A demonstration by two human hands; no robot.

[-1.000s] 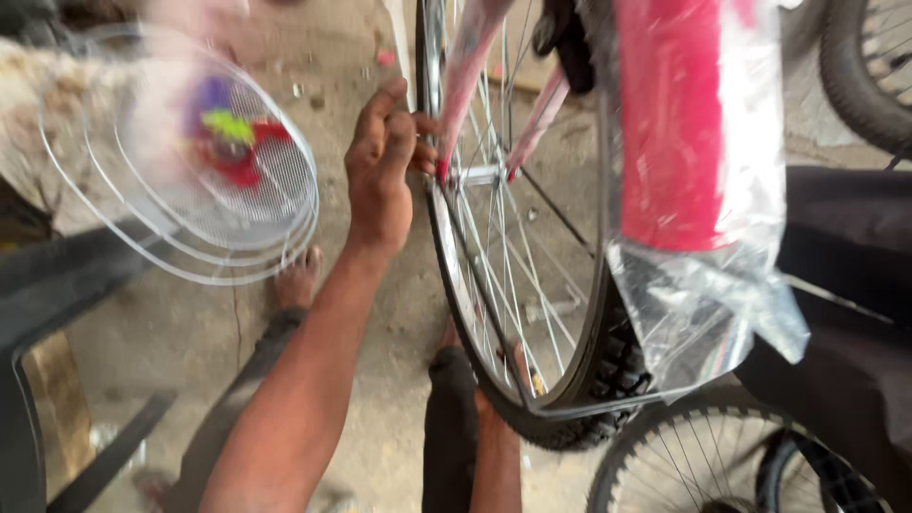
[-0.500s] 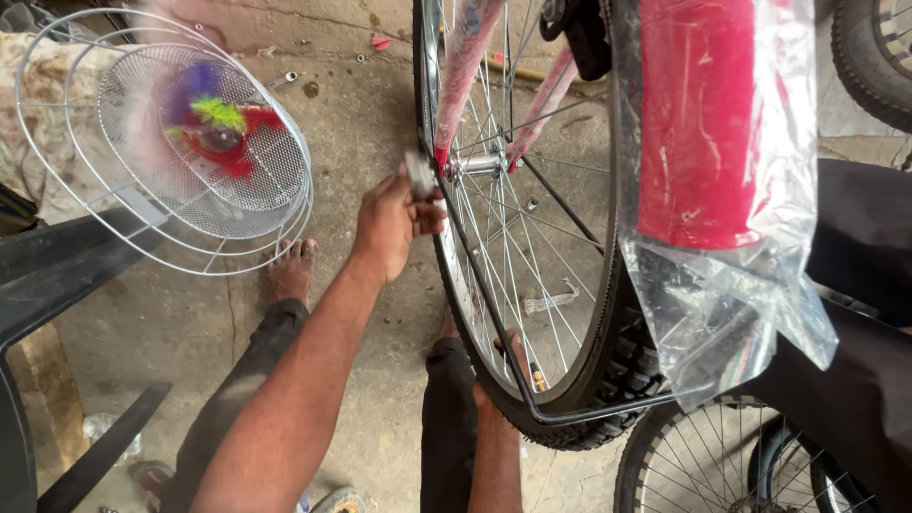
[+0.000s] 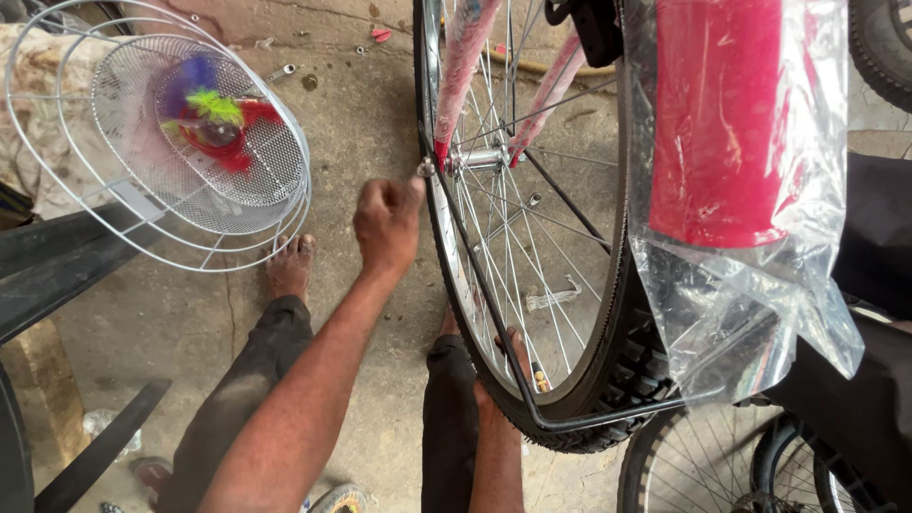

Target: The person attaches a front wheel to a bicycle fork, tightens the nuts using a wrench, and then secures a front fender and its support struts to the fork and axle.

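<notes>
1. Spoked bicycle wheel with black tyre (image 3: pixel 532 285) stands upright, centre-right.
2. Pink mudguard in clear plastic wrap (image 3: pixel 731 142) hangs above the tyre.
3. Your left hand (image 3: pixel 388 223): fisted, contents can't tell, knuckles just beside the silver axle nut (image 3: pixel 426 169).
4. Your right hand (image 3: pixel 508 356) grips the tyre's lower part, fingers thru spokes.

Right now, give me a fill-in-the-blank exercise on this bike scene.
1. The left hand is closed into a fist beside the wheel's ____.
2. The right hand reaches between the ____ of the bicycle wheel.
3. The red mudguard is wrapped in clear ____.
4. On the ground to the left lies a white wire ____.

Missing words: axle; spokes; plastic; basket
</notes>
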